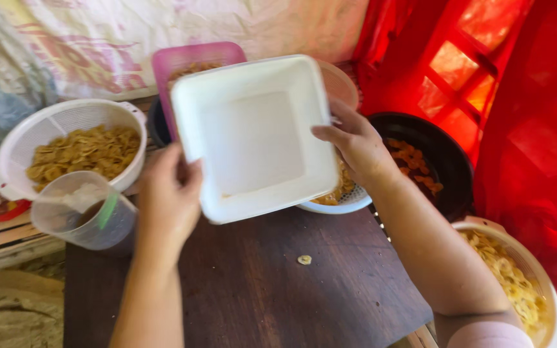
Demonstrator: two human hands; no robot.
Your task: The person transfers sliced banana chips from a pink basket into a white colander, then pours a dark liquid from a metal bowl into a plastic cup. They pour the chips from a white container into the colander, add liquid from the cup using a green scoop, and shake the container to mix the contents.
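My left hand (166, 200) and right hand (356, 145) clamp opposite edges of empty white square tub (253, 138), fingers curled on rim, tilted above dark wooden table (259, 290). Colander of banana chips (69, 151) left.

A square tray (253, 138) was held above the table's (259, 290) far edge, the left hand (169, 193) at its left rim, the right hand (356, 145) at its right. A colander of chips (66, 151) sat beyond the far-left corner, a measuring jug (85, 209) before it; one loose chip (304, 260) lay mid-table.
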